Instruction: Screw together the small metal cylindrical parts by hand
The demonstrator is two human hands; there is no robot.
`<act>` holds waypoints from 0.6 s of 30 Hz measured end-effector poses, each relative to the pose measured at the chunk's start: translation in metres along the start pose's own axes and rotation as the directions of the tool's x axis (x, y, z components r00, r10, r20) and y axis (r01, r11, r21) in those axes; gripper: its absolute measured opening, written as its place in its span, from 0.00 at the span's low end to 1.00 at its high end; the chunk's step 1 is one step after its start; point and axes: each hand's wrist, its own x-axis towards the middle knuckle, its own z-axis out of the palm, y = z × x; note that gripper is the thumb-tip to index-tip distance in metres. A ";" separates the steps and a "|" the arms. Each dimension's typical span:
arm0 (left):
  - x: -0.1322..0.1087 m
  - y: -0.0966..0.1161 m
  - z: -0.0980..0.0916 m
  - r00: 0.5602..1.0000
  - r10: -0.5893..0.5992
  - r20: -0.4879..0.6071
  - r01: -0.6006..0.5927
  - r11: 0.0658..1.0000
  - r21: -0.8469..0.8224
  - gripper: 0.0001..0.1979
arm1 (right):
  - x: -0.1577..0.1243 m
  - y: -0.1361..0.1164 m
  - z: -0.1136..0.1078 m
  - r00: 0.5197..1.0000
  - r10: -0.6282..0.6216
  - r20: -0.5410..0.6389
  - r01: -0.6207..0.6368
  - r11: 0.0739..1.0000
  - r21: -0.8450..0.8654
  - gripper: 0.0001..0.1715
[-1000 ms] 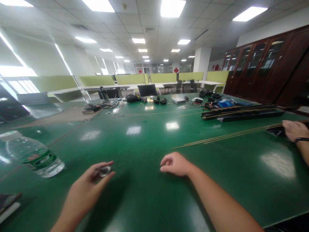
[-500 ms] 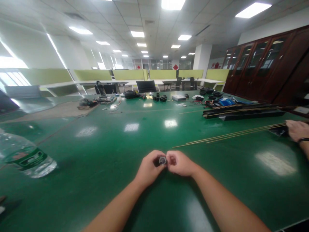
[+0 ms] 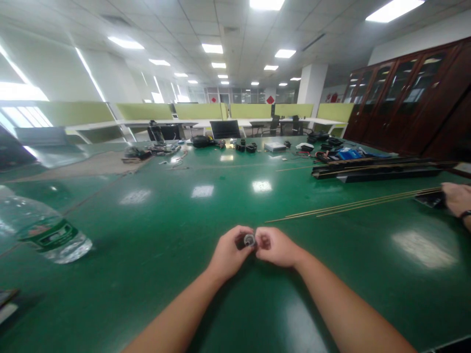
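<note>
Both my hands meet just above the green tabletop point(image 3: 162, 289). My left hand point(image 3: 228, 251) is closed around a small round part point(image 3: 249, 240), grey with a clear or metallic ring-like end facing me. Pressed against that part's right side, my right hand point(image 3: 275, 246) has its fingers curled in a pinch. Whatever sits between its fingertips is too small and hidden to make out. Beyond my hands lie several thin brass-coloured rods point(image 3: 346, 203) on the table.
A clear plastic bottle with a green label point(image 3: 55, 235) lies at the left. Another person's hand point(image 3: 456, 197) rests by a black object at the far right. Black channel-like bars point(image 3: 375, 171), a blue bundle point(image 3: 349, 154) and a white box point(image 3: 274, 146) lie toward the back.
The whole view has shifted slightly, moving the scene a little rightward in the picture. My hands keep nearly the same hold on the small round part.
</note>
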 end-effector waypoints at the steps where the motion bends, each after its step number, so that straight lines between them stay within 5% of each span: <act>1: 0.000 0.001 0.000 1.000 -0.008 0.007 0.008 1.000 -0.002 0.12 | 0.000 0.000 0.000 1.000 0.003 -0.001 -0.003 1.000 0.007 0.11; 18: 0.005 0.002 -0.001 0.990 -0.127 0.056 0.132 0.984 -0.121 0.14 | -0.001 -0.005 0.000 0.999 0.052 -0.014 -0.051 0.994 0.098 0.13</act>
